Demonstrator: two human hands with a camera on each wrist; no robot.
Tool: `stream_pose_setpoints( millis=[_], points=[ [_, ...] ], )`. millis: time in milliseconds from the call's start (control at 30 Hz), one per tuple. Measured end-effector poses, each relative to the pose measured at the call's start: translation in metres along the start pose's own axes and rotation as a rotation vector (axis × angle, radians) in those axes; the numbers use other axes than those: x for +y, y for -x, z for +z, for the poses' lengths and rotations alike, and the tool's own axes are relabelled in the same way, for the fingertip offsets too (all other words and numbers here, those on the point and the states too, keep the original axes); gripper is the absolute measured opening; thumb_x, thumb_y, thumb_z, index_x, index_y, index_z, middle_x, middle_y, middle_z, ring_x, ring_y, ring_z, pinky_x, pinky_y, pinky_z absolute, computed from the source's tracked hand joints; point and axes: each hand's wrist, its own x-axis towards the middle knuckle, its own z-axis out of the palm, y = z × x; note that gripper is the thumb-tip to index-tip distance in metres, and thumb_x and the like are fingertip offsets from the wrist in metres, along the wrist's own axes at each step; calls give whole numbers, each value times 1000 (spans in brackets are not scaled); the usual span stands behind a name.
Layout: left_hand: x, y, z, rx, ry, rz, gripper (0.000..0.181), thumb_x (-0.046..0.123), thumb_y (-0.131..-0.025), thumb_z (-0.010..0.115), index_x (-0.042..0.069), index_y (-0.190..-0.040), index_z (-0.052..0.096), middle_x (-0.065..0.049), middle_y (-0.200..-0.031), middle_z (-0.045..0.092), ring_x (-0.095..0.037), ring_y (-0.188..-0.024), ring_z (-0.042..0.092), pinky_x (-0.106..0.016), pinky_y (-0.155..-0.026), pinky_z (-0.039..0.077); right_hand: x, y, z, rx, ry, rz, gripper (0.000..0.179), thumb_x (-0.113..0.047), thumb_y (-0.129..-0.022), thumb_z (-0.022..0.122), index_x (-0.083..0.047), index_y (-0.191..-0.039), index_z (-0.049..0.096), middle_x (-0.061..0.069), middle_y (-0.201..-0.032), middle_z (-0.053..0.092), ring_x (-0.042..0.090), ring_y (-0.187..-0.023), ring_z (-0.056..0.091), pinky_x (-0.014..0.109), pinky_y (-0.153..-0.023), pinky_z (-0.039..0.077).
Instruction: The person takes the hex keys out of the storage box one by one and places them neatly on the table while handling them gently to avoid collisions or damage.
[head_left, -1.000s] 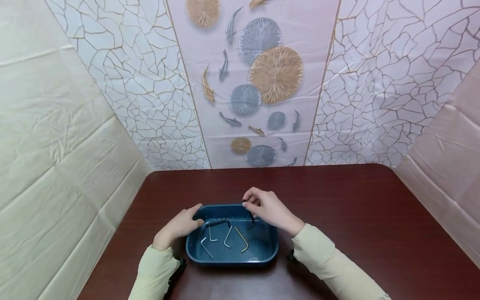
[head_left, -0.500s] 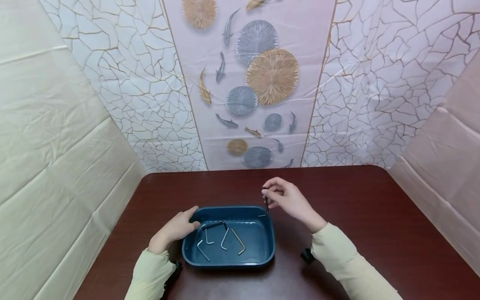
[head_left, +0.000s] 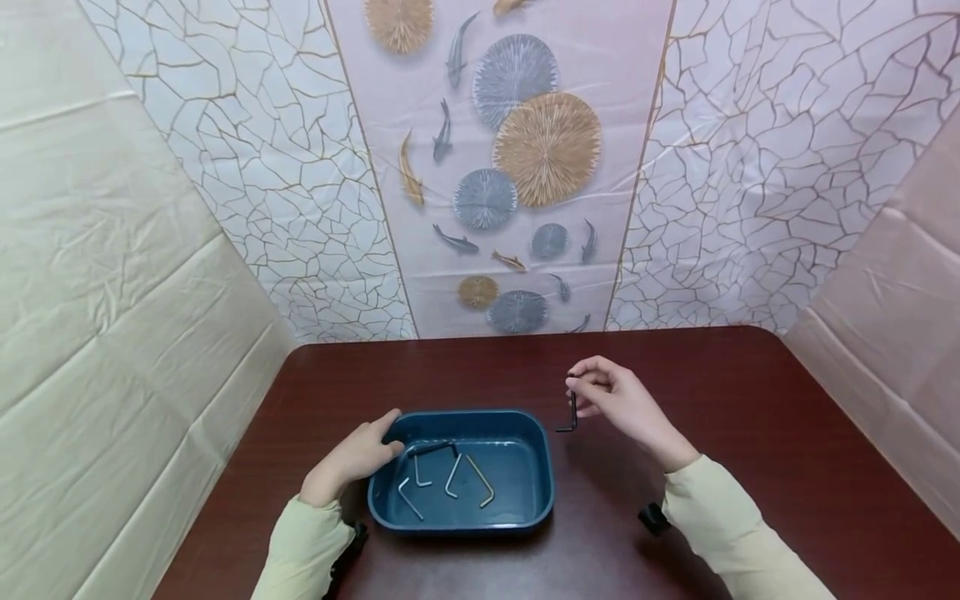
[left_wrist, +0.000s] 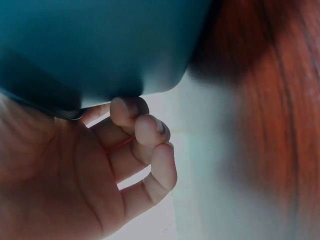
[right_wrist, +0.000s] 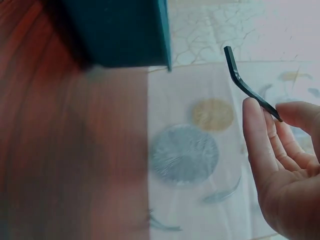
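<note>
A black hex key (head_left: 573, 414) hangs from my right hand (head_left: 630, 410), pinched between thumb and fingers just beyond the right end of a blue tray (head_left: 517, 496). Its short arm points left in the head view; in the right wrist view the bent black key (right_wrist: 242, 85) sticks out past the fingertips. At the tray's far left corner, my left hand (head_left: 352, 458) grips the rim, thumb over the inside and fingers outside. Inside lie a black hex key (head_left: 431, 448), a brass-toned hex key (head_left: 487, 483) and several silver hex keys (head_left: 453, 477), all toward the left and middle.
The tray stands on a dark red-brown wooden table (head_left: 675, 367). Behind the table hangs a patterned cloth (head_left: 547, 150) with fish and round leaf shapes, and pale cloth walls (head_left: 150, 333) close off the sides. Black straps with a small device (head_left: 654, 518) sit at the wrists.
My right hand has carried the black hex key up out of the tray and to the right, past its rim. The left hand keeps its grip on the tray corner.
</note>
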Motion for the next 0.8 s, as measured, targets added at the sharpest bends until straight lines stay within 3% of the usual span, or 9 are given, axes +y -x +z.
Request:
stream_pose_setpoints(
  millis=[300, 600, 800],
  points=[
    [2, 1, 0, -7, 9, -17, 66, 18, -100, 56, 4, -158, 29, -18, -153, 43, -35, -132, 49, -59, -107, 40, 27, -2, -1, 1, -8, 49, 29, -19, -100, 65, 3, -118, 58, 15, -97, 69, 27, -81, 68, 42, -75, 60],
    [1, 0, 0, 0, -16, -3, 65, 17, -100, 56, 4, -158, 31, -18, -147, 50, -28, -119, 55, -55, -103, 44, 54, -5, 2, -13, 25, 89, 25, -17, -99, 65, 1, -115, 60, 24, -99, 68, 27, -80, 66, 44, -73, 60],
    [2, -1, 2, 16, -19, -1, 66, 18, -99, 57, 3, -157, 31, -16, -138, 56, -26, -108, 57, -51, -97, 46, 68, -11, 1, -26, 63, 93, 22, -16, -100, 64, 2, -113, 60, 20, -95, 67, 26, -80, 66, 38, -70, 60]
  ],
)
